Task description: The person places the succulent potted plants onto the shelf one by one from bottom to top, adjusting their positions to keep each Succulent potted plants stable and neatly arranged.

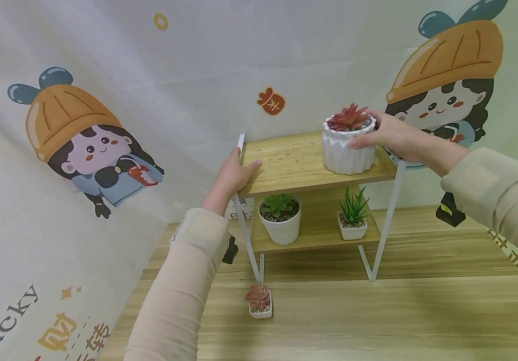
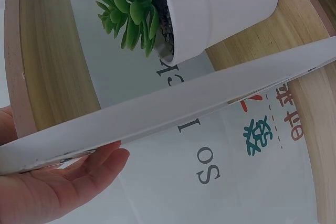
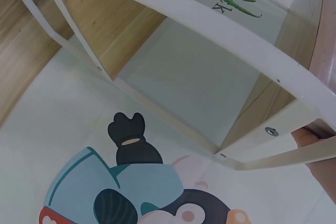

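Note:
A small two-tier shelf (image 1: 281, 163) has wooden boards and white metal legs. My left hand (image 1: 233, 173) grips the left end of its top board, thumb over the surface; in the left wrist view its fingers (image 2: 100, 177) pass behind the white frame bar (image 2: 173, 103). At the right end of that board, my right hand (image 1: 396, 136) holds a white fluted pot (image 1: 346, 153) with a red succulent (image 1: 348, 119), thumb on the near side and other fingers mostly hidden behind. In the right wrist view, only part of the right hand (image 3: 320, 156) shows past the frame corner.
On the lower board stand a round white pot (image 1: 281, 228) with a green succulent and a small square pot (image 1: 352, 231) with a spiky green plant. A tiny pot (image 1: 261, 312) with a pinkish succulent sits on the wooden table (image 1: 331, 321) by the front left leg. Printed cloth (image 1: 195, 100) hangs behind.

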